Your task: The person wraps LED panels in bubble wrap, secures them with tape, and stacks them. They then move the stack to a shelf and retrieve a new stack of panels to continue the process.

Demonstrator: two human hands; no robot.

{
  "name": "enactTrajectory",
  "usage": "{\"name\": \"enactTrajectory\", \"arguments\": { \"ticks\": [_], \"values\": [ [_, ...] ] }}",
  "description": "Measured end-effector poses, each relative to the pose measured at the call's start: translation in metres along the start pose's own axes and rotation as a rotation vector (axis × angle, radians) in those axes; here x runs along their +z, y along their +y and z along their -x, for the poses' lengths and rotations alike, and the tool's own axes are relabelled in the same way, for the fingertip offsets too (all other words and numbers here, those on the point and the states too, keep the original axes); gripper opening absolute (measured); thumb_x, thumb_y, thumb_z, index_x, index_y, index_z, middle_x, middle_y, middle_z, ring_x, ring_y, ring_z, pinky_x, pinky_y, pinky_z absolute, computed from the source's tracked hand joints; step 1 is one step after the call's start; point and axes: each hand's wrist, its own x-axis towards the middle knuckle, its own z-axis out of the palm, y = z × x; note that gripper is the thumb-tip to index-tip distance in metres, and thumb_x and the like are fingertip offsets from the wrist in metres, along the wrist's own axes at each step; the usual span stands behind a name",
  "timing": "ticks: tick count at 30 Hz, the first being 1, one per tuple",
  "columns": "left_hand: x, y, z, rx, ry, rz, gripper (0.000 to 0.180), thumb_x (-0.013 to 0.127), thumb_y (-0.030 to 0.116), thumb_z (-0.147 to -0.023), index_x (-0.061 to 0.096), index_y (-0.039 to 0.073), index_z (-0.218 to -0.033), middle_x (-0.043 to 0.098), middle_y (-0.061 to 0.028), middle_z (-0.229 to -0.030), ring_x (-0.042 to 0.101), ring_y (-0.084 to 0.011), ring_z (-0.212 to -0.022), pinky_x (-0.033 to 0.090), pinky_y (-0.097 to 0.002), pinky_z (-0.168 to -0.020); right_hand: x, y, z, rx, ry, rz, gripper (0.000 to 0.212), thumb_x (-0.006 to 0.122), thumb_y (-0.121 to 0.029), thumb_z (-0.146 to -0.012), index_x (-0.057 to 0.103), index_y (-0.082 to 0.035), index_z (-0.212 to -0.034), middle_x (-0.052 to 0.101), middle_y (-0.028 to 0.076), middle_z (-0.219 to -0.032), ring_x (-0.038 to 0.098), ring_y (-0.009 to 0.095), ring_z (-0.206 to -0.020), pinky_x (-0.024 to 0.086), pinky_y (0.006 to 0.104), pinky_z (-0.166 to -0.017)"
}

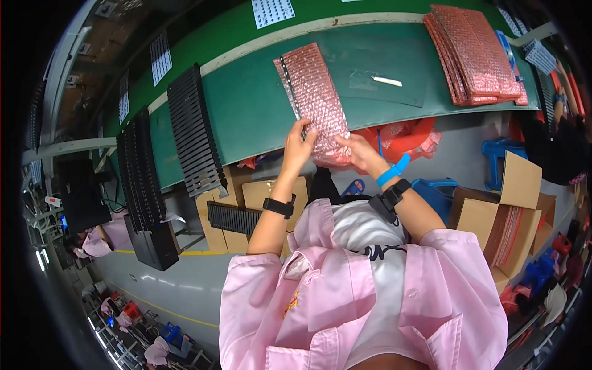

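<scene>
A pink bubble-wrap bag (pixel 314 86) lies lengthwise on the green bench, its near end hanging over the front edge. Along its left side runs a narrow black strip (pixel 288 80) with light dots; how far it goes into the bag is unclear. My left hand (pixel 299 145) grips the bag's near left side, thumb on top. On the opposite corner, my right hand (pixel 361 153) pinches the film between thumb and fingers. The undersides of both hands' grips are hidden.
Stacked pink bubble-wrap bags (pixel 472 58) stand at the bench's right. A white strip (pixel 387 81) lies nearer. Black slotted racks (pixel 194 132) stand to the left. Red plastic (pixel 401 139) bunches below the bench edge. An open cardboard box (pixel 521 179) and blue stools (pixel 435 197) are at right.
</scene>
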Motion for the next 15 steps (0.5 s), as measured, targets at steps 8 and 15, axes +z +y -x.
{"name": "enactTrajectory", "arguments": {
  "ticks": [8, 15],
  "values": [
    [-0.070, 0.040, -0.138, 0.409, 0.069, -0.386, 0.046, 0.061, 0.009, -0.070, 0.042, 0.001, -0.111, 0.048, -0.0131, -0.110, 0.046, -0.0194, -0.102, 0.036, -0.0308, -0.086, 0.001, -0.063, 0.024, -0.432, 0.229, 0.940, 0.011, 0.058, -0.011, -0.072, 0.056, 0.001, -0.071, 0.057, 0.002, -0.062, 0.047, 0.008, -0.054, 0.039, 0.0274, -0.050],
    [-0.096, 0.048, -0.219, -0.018, -0.399, 0.143, 0.036, 0.063, 0.004, -0.065, 0.050, 0.000, -0.098, 0.053, -0.0132, -0.102, 0.049, -0.0183, -0.097, 0.038, -0.0284, -0.084, 0.041, -0.185, 0.028, -0.540, 0.387, 1.548, 0.018, 0.059, -0.011, -0.067, 0.055, 0.002, -0.079, 0.051, 0.018, -0.063, 0.052, 0.027, -0.057, 0.040, 0.0333, -0.052]
  ]
}}
